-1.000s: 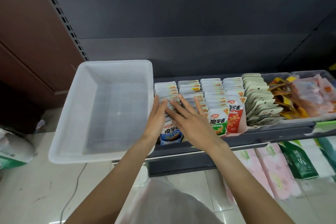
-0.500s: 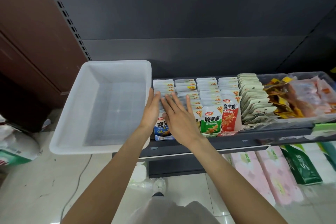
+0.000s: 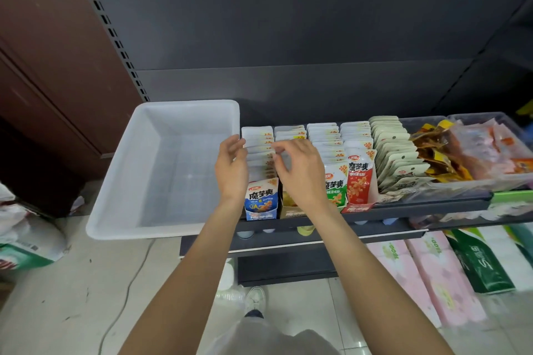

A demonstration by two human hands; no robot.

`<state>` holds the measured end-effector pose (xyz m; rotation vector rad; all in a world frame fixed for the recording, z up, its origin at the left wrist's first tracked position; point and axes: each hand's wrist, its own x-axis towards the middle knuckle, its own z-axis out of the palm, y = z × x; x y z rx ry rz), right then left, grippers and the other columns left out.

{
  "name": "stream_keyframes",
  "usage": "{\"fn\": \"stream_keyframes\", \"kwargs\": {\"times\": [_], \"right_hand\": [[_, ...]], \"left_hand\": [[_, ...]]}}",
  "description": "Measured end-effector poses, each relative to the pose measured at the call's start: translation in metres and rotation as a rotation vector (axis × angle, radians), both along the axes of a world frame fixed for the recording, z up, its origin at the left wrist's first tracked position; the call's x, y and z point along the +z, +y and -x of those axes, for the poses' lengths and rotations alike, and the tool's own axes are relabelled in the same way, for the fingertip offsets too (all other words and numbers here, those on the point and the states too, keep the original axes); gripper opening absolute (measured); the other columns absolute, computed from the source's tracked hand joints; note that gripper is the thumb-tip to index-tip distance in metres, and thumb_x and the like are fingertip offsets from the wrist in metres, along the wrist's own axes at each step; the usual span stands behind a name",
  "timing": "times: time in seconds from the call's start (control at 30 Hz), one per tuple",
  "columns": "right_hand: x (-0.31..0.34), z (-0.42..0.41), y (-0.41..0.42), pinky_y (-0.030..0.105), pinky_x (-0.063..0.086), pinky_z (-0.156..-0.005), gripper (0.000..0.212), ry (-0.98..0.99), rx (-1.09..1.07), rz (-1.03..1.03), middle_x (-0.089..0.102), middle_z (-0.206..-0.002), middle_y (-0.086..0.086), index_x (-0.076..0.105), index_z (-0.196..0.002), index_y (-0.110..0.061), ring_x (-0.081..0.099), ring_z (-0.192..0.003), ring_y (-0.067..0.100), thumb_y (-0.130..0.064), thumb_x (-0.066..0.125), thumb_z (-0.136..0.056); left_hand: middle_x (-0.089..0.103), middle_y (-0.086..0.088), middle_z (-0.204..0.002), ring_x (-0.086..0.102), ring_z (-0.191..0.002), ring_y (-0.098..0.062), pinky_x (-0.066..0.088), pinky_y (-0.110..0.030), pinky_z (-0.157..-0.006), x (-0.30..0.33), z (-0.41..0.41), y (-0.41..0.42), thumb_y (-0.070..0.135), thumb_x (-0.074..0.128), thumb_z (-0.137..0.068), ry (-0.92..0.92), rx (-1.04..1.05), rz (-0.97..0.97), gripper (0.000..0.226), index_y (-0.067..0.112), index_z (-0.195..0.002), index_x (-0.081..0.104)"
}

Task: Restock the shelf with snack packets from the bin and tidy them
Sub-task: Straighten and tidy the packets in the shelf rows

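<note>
Packets (image 3: 257, 150), blue row: light, floppy, slick film.
Left hand (image 3: 231, 170) and right hand (image 3: 300, 173) loosely pinch top edges; grip there.

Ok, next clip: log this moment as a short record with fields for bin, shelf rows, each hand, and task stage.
bin: white plastic bin left of the rows, no packets visible inside
shelf rows: four upright rows; fronts are blue packet, a yellow one mostly hidden, green packet, red packet
left hand: at the blue row's left side, fingers curled on packet tops
right hand: over the second row, fingers pinching packet tops
task stage: tidying, apparently; restocking looks done
</note>
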<state>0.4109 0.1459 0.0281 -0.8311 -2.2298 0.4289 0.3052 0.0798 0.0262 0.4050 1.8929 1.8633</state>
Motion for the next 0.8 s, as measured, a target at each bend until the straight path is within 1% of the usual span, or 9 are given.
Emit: {"fn": "stream_keyframes", "kwargs": {"times": [0.1, 0.2, 0.23, 0.33, 0.43, 0.53, 0.6, 0.7, 0.8], "right_hand": [[-0.018, -0.014, -0.003, 0.043, 0.035, -0.104, 0.027, -0.222, 0.087, -0.036, 0.064, -0.119, 0.001, 0.067, -0.113, -0.016, 0.045, -0.123, 0.025, -0.013, 0.059, -0.087], [-0.033, -0.020, -0.011, 0.049, 0.020, -0.113, 0.038, -0.350, 0.096, -0.120, 0.051, -0.138, 0.003, 0.060, -0.126, -0.014, 0.031, -0.137, 0.030, -0.015, 0.060, -0.089], [-0.036, -0.020, -0.014, 0.051, 0.017, -0.114, 0.040, -0.365, 0.083, -0.128, 0.048, -0.141, 0.003, 0.057, -0.129, -0.013, 0.028, -0.139, 0.031, -0.016, 0.059, -0.089], [-0.040, -0.020, -0.019, 0.053, 0.015, -0.114, 0.044, -0.365, 0.045, -0.123, 0.046, -0.143, 0.004, 0.054, -0.132, -0.012, 0.024, -0.142, 0.031, -0.015, 0.059, -0.089], [-0.042, -0.021, -0.020, 0.053, 0.014, -0.114, 0.046, -0.367, 0.036, -0.116, 0.046, -0.143, 0.004, 0.053, -0.133, -0.011, 0.023, -0.142, 0.031, -0.014, 0.060, -0.087], [-0.043, -0.018, -0.018, 0.052, 0.011, -0.114, 0.047, -0.365, 0.041, -0.092, 0.046, -0.143, 0.005, 0.051, -0.134, -0.010, 0.022, -0.142, 0.031, -0.015, 0.061, -0.088], [-0.044, -0.017, -0.018, 0.051, 0.010, -0.114, 0.048, -0.360, 0.047, -0.075, 0.046, -0.143, 0.005, 0.050, -0.135, -0.009, 0.022, -0.143, 0.030, -0.017, 0.060, -0.089], [-0.043, -0.016, -0.018, 0.048, 0.005, -0.114, 0.049, -0.352, 0.058, -0.058, 0.044, -0.145, 0.006, 0.047, -0.137, -0.007, 0.019, -0.143, 0.029, -0.020, 0.058, -0.091], [-0.039, -0.014, -0.017, 0.043, -0.001, -0.115, 0.047, -0.333, 0.077, -0.034, 0.042, -0.146, 0.006, 0.045, -0.138, -0.007, 0.016, -0.145, 0.027, -0.021, 0.054, -0.094]], "left_hand": [[0.054, 0.005, -0.125, 0.058, -0.106, -0.011, 0.049, -0.016, -0.078, -0.005, -0.011, -0.017, 0.015, 0.041, -0.098, -0.093, -0.084, 0.008, 0.036, 0.020, -0.133, 0.045], [0.057, 0.002, -0.125, 0.060, -0.108, -0.017, 0.053, -0.032, -0.088, -0.008, -0.027, -0.026, 0.021, 0.035, -0.100, -0.147, -0.231, 0.015, 0.038, 0.025, -0.137, 0.041], [0.059, 0.000, -0.124, 0.061, -0.108, -0.019, 0.053, -0.034, -0.089, -0.008, -0.031, -0.025, 0.021, 0.035, -0.100, -0.153, -0.256, 0.003, 0.037, 0.025, -0.135, 0.042], [0.058, -0.003, -0.128, 0.060, -0.110, -0.019, 0.053, -0.031, -0.089, -0.012, -0.031, -0.017, 0.021, 0.033, -0.100, -0.167, -0.307, -0.018, 0.037, 0.025, -0.136, 0.041], [0.054, -0.003, -0.132, 0.056, -0.116, -0.020, 0.045, -0.043, -0.101, -0.016, -0.026, -0.013, 0.019, 0.032, -0.100, -0.135, -0.346, 0.001, 0.040, 0.025, -0.140, 0.037], [0.053, -0.002, -0.134, 0.055, -0.119, -0.022, 0.041, -0.049, -0.104, -0.020, -0.024, -0.014, 0.020, 0.034, -0.098, -0.106, -0.363, 0.015, 0.043, 0.027, -0.141, 0.035], [0.052, 0.000, -0.136, 0.054, -0.120, -0.022, 0.041, -0.049, -0.104, -0.020, -0.025, -0.017, 0.023, 0.035, -0.097, -0.092, -0.362, 0.020, 0.044, 0.030, -0.141, 0.034], [0.050, 0.004, -0.137, 0.053, -0.121, -0.018, 0.040, -0.046, -0.105, -0.020, -0.027, -0.018, 0.021, 0.033, -0.100, -0.078, -0.343, 0.023, 0.038, 0.038, -0.134, 0.035], [0.048, 0.004, -0.138, 0.051, -0.122, -0.018, 0.039, -0.047, -0.106, -0.017, -0.028, -0.018, 0.032, 0.037, -0.096, -0.070, -0.330, 0.040, 0.043, 0.035, -0.139, 0.032]]}}
